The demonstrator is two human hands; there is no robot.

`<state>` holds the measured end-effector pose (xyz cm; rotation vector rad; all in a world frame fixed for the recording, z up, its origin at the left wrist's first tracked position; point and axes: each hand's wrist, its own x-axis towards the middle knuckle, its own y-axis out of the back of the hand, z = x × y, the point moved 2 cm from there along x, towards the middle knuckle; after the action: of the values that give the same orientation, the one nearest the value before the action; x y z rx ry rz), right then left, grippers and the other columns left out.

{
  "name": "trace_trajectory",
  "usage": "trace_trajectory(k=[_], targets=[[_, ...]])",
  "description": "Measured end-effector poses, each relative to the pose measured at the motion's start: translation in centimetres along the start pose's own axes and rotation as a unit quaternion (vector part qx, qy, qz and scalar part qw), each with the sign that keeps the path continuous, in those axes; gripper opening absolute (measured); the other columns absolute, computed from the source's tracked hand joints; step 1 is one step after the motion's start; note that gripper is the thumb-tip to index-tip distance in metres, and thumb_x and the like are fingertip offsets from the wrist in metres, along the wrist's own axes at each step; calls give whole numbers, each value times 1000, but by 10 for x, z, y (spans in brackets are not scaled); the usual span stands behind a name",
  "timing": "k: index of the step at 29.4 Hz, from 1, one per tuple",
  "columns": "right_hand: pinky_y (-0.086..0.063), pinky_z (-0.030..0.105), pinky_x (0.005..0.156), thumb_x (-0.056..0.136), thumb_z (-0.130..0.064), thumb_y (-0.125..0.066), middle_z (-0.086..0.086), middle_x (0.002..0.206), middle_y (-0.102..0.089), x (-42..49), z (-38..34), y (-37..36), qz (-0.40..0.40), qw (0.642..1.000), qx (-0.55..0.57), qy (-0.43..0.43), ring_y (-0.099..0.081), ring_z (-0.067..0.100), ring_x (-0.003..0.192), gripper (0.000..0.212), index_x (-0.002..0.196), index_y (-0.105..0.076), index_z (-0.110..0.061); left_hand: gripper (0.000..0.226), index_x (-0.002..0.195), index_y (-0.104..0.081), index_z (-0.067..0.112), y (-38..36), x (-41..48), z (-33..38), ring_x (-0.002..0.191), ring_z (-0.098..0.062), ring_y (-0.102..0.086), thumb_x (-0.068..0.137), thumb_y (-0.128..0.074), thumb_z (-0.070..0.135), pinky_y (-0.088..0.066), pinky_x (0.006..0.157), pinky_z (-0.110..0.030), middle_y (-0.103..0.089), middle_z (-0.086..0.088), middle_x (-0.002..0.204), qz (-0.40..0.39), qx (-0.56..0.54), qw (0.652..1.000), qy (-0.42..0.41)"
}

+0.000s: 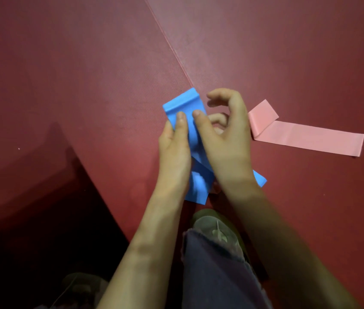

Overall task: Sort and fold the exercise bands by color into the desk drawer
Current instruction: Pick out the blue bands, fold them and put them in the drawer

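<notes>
Head view: both hands, left hand (174,148) & right hand (225,134), pinch blue band (183,105) mid-fold, pink band (306,137) unfolded beside, drawer not seen.

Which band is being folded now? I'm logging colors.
The blue band, held in both hands; the pink band lies untouched on the mat to its right.

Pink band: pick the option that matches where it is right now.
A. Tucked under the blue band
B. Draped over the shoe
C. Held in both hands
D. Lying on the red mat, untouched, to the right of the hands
D: the pink band lies flat on the red mat, clear of both hands, which hold the blue band instead.
</notes>
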<state>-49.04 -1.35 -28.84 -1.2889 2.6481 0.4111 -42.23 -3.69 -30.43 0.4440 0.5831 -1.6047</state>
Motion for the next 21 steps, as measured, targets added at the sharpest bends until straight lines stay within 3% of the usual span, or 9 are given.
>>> trace_trajectory(k=[4, 7, 10, 12, 14, 16, 18, 21], targets=[[-37, 8, 72, 80, -18, -61, -15, 99, -43, -15, 21, 8, -43, 995, -66, -66, -46, 5, 69, 30, 103, -46, -31, 26, 83, -54, 18, 10, 2, 16, 64, -11, -63, 98, -33, 22, -54, 67, -24, -67, 2, 70, 27, -50, 998, -36], [-34, 16, 75, 81, -6, -54, -5, 106, -46, -22, 43, 14, -137, 967, -139, -166, -43, 10, 79, 42, 120, -47, -17, 28, 84, -55, 17, 14, 3, 26, 59, -9, -64, 98, -32, 22, -54, 63, -21, -68, 4, 64, 5, -60, 997, -44], [-39, 22, 69, 72, -16, -49, 3, 100, -55, -24, 45, 11, -171, 956, -130, -200, -48, 10, 71, 41, 113, -53, -16, 25, 88, -55, 16, 13, -1, 29, 61, -10, -63, 98, -34, 24, -54, 62, -23, -67, 3, 68, -8, -35, 998, -41], [-43, 23, 74, 74, -12, -50, 8, 101, -61, -22, 40, 11, -195, 950, -138, -201, -55, 19, 80, 35, 108, -55, -16, 25, 89, -55, 14, 12, -3, 29, 61, -10, -64, 97, -34, 24, -54, 61, -24, -67, 3, 68, -5, -24, 999, -40], [-39, 7, 65, 77, -4, -50, 7, 102, -61, -19, 37, 14, -213, 948, -143, -191, -54, 17, 79, 36, 111, -53, -17, 26, 88, -55, 13, 11, -5, 34, 59, -9, -64, 98, -34, 24, -54, 59, -23, -68, 4, 65, 0, -25, 999, -35], [-35, 2, 60, 78, -3, -51, 2, 100, -55, -19, 31, 16, -209, 951, -152, -171, -50, 13, 72, 42, 117, -49, -18, 23, 90, -55, 13, 9, -9, 43, 63, -11, -64, 97, -37, 26, -54, 62, -23, -68, 0, 71, 4, -13, 999, -40], [-39, 9, 66, 78, 0, -51, 3, 105, -55, -22, 25, 14, -195, 959, -138, -150, -53, 16, 77, 46, 121, -47, -17, 19, 92, -54, 14, 7, -14, 54, 73, -16, -61, 95, -41, 27, -53, 71, -29, -64, -7, 82, -2, -10, 999, -45], [-42, 29, 84, 75, 2, -47, 9, 118, -55, -29, 17, 12, -180, 964, -152, -123, -54, 23, 103, 50, 123, -45, -12, 18, 89, -54, 17, -4, -23, 69, 83, -23, -59, 96, -40, 26, -51, 84, -40, -61, -14, 92, 3, -22, 999, -31]])
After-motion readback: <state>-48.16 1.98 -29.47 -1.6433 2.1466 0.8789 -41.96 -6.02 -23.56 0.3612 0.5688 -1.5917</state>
